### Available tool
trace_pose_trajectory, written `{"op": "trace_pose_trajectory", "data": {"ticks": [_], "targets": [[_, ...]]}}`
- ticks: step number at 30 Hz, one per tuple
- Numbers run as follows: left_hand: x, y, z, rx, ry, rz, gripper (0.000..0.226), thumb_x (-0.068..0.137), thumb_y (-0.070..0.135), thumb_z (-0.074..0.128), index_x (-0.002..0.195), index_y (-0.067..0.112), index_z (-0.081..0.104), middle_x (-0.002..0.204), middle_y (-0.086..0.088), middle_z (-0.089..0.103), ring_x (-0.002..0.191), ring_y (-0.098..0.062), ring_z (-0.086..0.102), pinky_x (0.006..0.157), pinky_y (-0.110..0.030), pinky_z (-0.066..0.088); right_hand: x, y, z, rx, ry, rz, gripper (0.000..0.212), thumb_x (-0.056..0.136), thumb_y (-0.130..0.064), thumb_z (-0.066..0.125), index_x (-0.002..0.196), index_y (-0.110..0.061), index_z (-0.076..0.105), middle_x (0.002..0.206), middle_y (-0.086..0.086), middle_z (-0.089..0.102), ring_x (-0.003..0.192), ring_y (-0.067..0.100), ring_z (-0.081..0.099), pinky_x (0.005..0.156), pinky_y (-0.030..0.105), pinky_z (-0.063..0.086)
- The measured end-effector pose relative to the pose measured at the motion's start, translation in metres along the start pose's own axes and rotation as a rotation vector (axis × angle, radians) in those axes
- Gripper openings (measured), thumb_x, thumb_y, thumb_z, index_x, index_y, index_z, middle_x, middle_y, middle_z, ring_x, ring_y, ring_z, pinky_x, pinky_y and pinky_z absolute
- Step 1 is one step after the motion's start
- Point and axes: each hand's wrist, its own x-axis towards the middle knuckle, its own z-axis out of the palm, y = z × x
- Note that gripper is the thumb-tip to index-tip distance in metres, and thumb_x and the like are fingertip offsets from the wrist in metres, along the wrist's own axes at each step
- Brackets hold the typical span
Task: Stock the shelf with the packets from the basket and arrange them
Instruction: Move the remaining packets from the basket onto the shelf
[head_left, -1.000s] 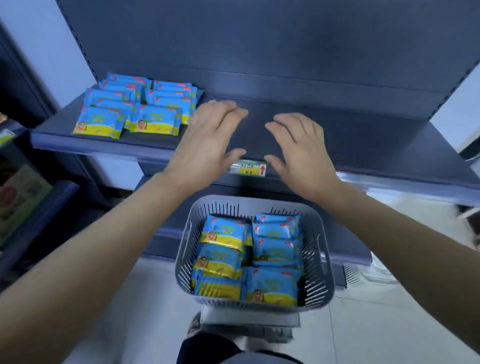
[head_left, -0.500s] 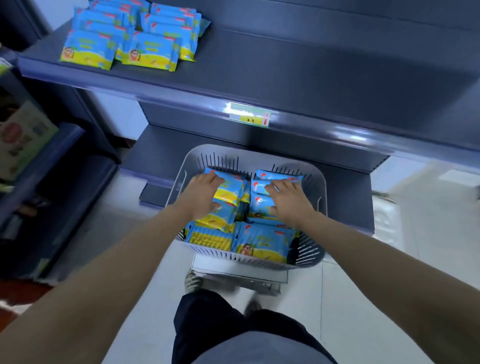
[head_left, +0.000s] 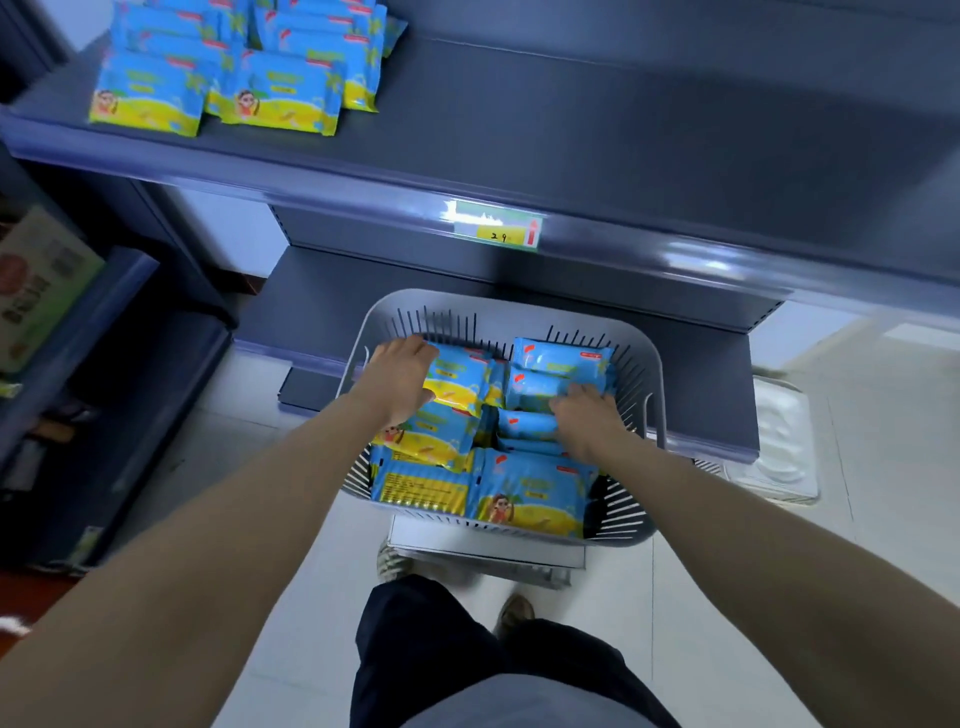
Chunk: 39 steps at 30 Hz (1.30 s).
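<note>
A grey slotted basket (head_left: 647, 364) stands on the floor below the shelf, holding several blue-and-yellow packets (head_left: 530, 493). My left hand (head_left: 400, 376) curls its fingers round the top packet (head_left: 457, 379) on the basket's left side. My right hand (head_left: 587, 415) grips a blue packet (head_left: 540, 384) on the right side. On the dark shelf (head_left: 571, 130) above, more of the same packets (head_left: 234, 78) lie in rows at the far left.
A price tag (head_left: 498, 231) sits on the shelf's front rail. A lower shelf (head_left: 322, 291) runs behind the basket. Another rack with boxed goods (head_left: 36, 280) stands at the left. My legs and shoes (head_left: 514, 613) are just behind the basket.
Both hands dropped from the shelf edge into the basket and closed on packets. The view tilted downward.
</note>
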Motion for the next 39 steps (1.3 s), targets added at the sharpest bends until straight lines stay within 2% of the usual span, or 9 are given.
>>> {"op": "trace_pose_trajectory", "data": {"ticks": [5,8,11,16,19,23,28,34,39], "targets": [[0.023,-0.008,-0.008,0.083,-0.088,0.027,0.060,0.090,0.030,0.057,0.140,0.008,0.031,0.144,-0.012,0.033,0.130,-0.031,0.035,0.106,-0.035,0.023,-0.006,0.003,-0.036,0.148,0.049,-0.014,0.035,0.091,-0.008,0.042,0.125,-0.015,0.041,0.114,0.012,0.058,0.104,0.032,0.054,0.092,0.045,0.039],[0.041,-0.010,-0.011,0.171,-0.180,0.049,0.065,0.090,0.030,0.055,0.144,0.008,0.025,0.149,-0.014,0.028,0.133,-0.032,0.033,0.109,-0.037,0.024,-0.009,0.012,-0.065,0.239,0.150,-0.010,0.032,0.093,-0.019,0.044,0.126,-0.018,0.041,0.115,0.014,0.061,0.099,0.035,0.058,0.073,0.038,0.044],[0.054,-0.009,-0.013,0.152,-0.272,0.041,0.078,0.085,0.027,0.062,0.147,0.009,0.018,0.149,-0.014,0.030,0.135,-0.031,0.032,0.109,-0.036,0.028,-0.017,0.016,-0.090,0.268,0.277,-0.013,0.030,0.093,-0.029,0.045,0.122,-0.021,0.044,0.112,0.013,0.063,0.099,0.036,0.059,0.075,0.038,0.048],[0.061,-0.011,-0.017,0.140,-0.313,0.124,0.054,0.074,0.028,0.073,0.120,0.010,0.053,0.118,-0.011,0.061,0.107,-0.028,0.058,0.088,-0.035,0.047,-0.029,0.009,-0.124,0.290,0.411,-0.024,0.024,0.093,-0.028,0.048,0.115,-0.018,0.047,0.102,0.010,0.063,0.092,0.035,0.058,0.070,0.038,0.043],[0.062,-0.013,-0.028,0.030,-0.307,0.138,0.048,0.078,0.024,0.071,0.120,0.008,0.055,0.121,-0.010,0.061,0.109,-0.028,0.057,0.089,-0.033,0.046,-0.030,0.002,-0.146,0.293,0.491,-0.036,0.027,0.093,-0.026,0.050,0.118,-0.016,0.048,0.106,0.011,0.064,0.094,0.036,0.058,0.069,0.038,0.042],[0.052,-0.018,-0.079,-0.077,-0.192,0.208,0.040,0.080,0.023,0.069,0.116,0.009,0.057,0.118,-0.009,0.060,0.107,-0.027,0.055,0.072,-0.025,0.034,-0.022,-0.008,-0.189,0.327,0.677,-0.072,0.026,0.089,-0.025,0.054,0.113,-0.014,0.051,0.101,0.011,0.064,0.090,0.037,0.059,0.070,0.040,0.045],[0.032,-0.051,-0.165,-0.146,-0.005,0.232,0.026,0.078,0.021,0.069,0.099,0.012,0.057,0.096,-0.007,0.061,0.078,-0.022,0.048,0.060,-0.028,0.032,0.009,-0.024,-0.263,0.378,0.770,-0.120,0.025,0.085,-0.017,0.055,0.110,-0.018,0.053,0.094,0.010,0.066,0.085,0.036,0.059,0.072,0.039,0.047],[0.014,-0.137,-0.229,-0.166,0.129,0.103,0.026,0.074,0.024,0.076,0.092,0.015,0.059,0.083,0.001,0.055,0.076,-0.020,0.050,0.062,-0.031,0.038,0.070,-0.076,-0.334,0.500,0.683,-0.233,0.025,0.081,-0.018,0.066,0.105,-0.022,0.058,0.096,0.007,0.066,0.085,0.030,0.058,0.077,0.040,0.049],[0.009,-0.203,-0.255,-0.233,0.198,-0.003,0.027,0.072,0.020,0.077,0.081,0.021,0.052,0.077,0.000,0.054,0.075,-0.023,0.052,0.063,-0.032,0.039,0.124,-0.123,-0.358,0.541,0.536,-0.319,0.030,0.080,-0.019,0.071,0.109,-0.020,0.061,0.096,0.003,0.053,0.084,0.022,0.050,0.071,0.031,0.041]]}}
